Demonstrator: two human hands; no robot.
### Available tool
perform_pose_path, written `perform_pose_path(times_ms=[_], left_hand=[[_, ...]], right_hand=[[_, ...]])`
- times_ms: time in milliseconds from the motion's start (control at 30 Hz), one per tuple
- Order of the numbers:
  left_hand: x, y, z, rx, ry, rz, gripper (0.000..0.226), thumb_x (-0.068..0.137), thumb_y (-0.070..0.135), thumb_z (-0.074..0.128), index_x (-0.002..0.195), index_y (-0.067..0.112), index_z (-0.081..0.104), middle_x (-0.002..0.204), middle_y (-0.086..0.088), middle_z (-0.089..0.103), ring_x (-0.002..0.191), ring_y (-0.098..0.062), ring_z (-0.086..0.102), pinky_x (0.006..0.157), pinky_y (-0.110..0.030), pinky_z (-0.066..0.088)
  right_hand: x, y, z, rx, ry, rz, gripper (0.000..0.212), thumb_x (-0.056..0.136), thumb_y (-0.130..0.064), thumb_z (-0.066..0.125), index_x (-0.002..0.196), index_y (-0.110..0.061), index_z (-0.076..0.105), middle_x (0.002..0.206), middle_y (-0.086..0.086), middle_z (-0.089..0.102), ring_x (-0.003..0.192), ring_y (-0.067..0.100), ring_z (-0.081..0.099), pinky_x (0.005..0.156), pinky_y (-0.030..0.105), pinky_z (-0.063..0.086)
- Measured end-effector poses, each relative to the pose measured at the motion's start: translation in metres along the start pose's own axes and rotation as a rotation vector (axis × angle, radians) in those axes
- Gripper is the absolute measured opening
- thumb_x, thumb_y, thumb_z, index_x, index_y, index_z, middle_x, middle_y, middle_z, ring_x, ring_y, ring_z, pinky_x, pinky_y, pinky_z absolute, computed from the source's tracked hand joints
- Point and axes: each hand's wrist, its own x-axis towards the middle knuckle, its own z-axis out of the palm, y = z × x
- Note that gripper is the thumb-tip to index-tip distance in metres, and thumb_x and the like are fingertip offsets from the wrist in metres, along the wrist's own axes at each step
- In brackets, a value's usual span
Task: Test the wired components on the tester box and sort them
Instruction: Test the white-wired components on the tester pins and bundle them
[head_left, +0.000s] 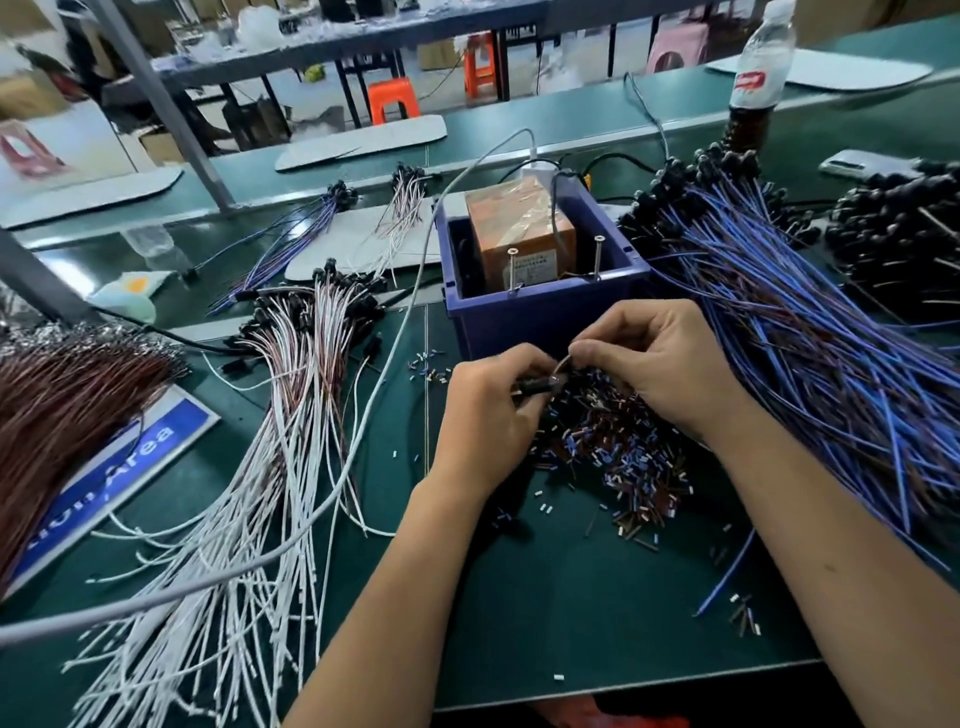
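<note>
Both hands are working together at the worktop's centre: the left hand (485, 410) is pinching a small black component (532, 385) while the right hand (652, 364) is pinching its short wire, seemingly readying the lead for the tester box (540, 270) at twelve o'clock.

A workshop with long green benches under even light.

The tabletop (571, 597) was covered in a dark green mat, and a second green bench (519, 122) ran along its far edge. A grey metal post (166, 114) leaned up from the far left. Beyond, orange plastic stools (393, 98) stood on a pale floor beneath a blue-grey table (322, 49), with cardboard boxes (436, 54) near them.
</note>
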Motion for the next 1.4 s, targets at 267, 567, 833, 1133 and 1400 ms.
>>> perform_pose_path(times_ms=[267, 567, 833, 1133, 1400], left_hand=[[-0.003, 0.0, -0.008, -0.105, 0.027, -0.165, 0.014, 0.079, 0.004, 0.065, 0.079, 0.018, 0.067, 0.067, 0.012, 0.062, 0.064, -0.008, 0.058, 0.061, -0.025, 0.046], [0.0, -0.001, -0.006, -0.276, 0.13, -0.354, 0.017, 0.09, 0.02, 0.06, 0.075, 0.027, 0.06, 0.063, 0.015, 0.056, 0.061, -0.008, 0.049, 0.06, -0.028, 0.04], [0.001, 0.011, -0.01, -0.839, -0.051, -0.495, 0.026, 0.096, 0.021, 0.052, 0.074, 0.017, 0.063, 0.056, 0.005, 0.035, 0.046, -0.007, 0.021, 0.042, -0.017, 0.02], [-0.002, 0.013, -0.011, -0.937, -0.145, -0.489, 0.035, 0.103, 0.023, 0.047, 0.09, 0.004, 0.073, 0.059, 0.006, 0.039, 0.048, -0.006, 0.021, 0.043, -0.016, 0.022], [-0.004, 0.011, -0.011, -0.952, -0.072, -0.499, 0.043, 0.105, 0.027, 0.042, 0.108, 0.0, 0.076, 0.068, -0.007, 0.057, 0.048, -0.012, 0.02, 0.046, -0.025, 0.016]], right_hand=[[0.002, -0.005, -0.011, -0.006, 0.191, -0.115, 0.018, 0.077, -0.027, 0.087, 0.081, -0.013, 0.076, 0.074, -0.005, 0.074, 0.065, 0.012, 0.065, 0.064, 0.025, 0.054], [-0.014, -0.006, 0.026, -0.22, -0.045, -0.235, 0.051, 0.105, -0.039, 0.056, 0.064, -0.013, 0.072, 0.048, 0.0, 0.058, 0.04, 0.013, 0.051, 0.041, 0.027, 0.035], [-0.007, -0.009, 0.04, 0.526, 0.248, 0.344, 0.048, 0.104, -0.051, 0.048, 0.093, -0.01, 0.069, 0.055, 0.004, 0.053, 0.037, 0.011, 0.034, 0.037, 0.017, 0.021], [-0.001, -0.002, 0.029, 0.465, 0.583, 0.457, 0.041, 0.111, -0.038, 0.043, 0.093, -0.01, 0.065, 0.054, 0.008, 0.063, 0.036, 0.014, 0.041, 0.037, 0.02, 0.028], [-0.01, 0.0, 0.041, 0.114, 0.534, 0.31, 0.041, 0.106, -0.038, 0.057, 0.079, -0.011, 0.071, 0.066, 0.009, 0.074, 0.041, 0.014, 0.052, 0.036, 0.024, 0.038]])
